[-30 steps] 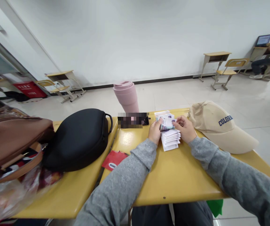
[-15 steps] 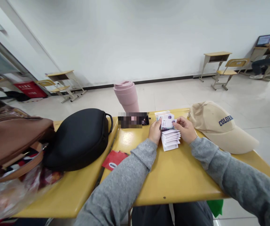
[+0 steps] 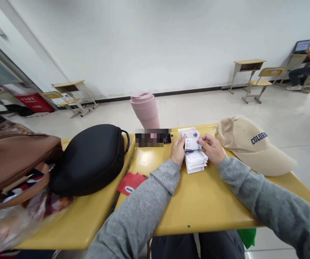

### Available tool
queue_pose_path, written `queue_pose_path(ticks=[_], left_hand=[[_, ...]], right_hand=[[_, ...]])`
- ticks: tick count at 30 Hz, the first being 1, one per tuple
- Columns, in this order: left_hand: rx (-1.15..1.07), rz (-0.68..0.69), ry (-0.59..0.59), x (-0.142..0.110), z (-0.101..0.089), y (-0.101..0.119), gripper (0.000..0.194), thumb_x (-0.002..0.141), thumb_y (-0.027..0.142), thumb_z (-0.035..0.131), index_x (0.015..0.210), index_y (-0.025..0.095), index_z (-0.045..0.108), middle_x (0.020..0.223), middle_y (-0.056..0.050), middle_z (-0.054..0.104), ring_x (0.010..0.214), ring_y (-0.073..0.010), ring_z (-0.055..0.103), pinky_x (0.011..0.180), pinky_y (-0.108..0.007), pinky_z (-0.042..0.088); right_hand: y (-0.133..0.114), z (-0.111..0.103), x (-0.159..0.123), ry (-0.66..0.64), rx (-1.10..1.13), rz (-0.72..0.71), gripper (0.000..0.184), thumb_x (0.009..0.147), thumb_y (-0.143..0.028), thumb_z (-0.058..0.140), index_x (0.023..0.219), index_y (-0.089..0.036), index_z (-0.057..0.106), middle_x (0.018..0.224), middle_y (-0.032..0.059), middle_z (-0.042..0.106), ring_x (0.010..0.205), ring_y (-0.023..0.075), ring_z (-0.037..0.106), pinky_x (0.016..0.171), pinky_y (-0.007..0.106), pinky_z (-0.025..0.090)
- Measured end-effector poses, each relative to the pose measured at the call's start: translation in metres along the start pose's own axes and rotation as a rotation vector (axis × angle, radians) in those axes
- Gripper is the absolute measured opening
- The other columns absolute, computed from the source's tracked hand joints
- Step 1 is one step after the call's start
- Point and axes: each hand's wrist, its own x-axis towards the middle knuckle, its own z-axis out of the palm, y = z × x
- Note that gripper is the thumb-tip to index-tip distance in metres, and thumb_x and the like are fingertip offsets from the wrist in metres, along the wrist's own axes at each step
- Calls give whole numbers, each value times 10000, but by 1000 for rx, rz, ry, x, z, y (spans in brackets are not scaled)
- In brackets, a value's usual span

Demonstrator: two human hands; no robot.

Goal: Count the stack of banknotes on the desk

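Both hands are at a wad of printed paper notes (image 3: pixel 191 133), white with purple and teal print, over the yellow desk. My left hand (image 3: pixel 178 150) is closed on its left side, the thumb lying across the front. With thumb and fingertips, my right hand (image 3: pixel 211 146) pinches the right edge of one front note (image 3: pixel 193 144), which is bent downward. Below the fingers, several folded-down notes (image 3: pixel 196 162) hang in layers toward me.
A pink tumbler (image 3: pixel 145 109) and a partly blurred-out phone (image 3: pixel 167 136) stand beyond my left hand. The beige cap (image 3: pixel 252 144) lies right, a red packet (image 3: pixel 131 182) by my left forearm. Left are a black case (image 3: pixel 92 162) and brown bag (image 3: pixel 19 162).
The front note has come down with my right fingertips, showing more of the notes behind it. The folded layers below have shifted slightly. My left hand stays nearly still.
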Motion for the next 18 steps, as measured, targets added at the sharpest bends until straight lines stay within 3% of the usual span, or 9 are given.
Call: queue_pose_path(ticks=[18], left_hand=[[28,4,-9,-2,3,2,418,641,527,677,759,126,651,730,-54,687,675,-166,621,686,-296,454]], right_hand=[[2,-2,1,-19,-9,-6,290,775,-469,583,726,-192,514,554,-51,447,489,87,390,479,243,315]])
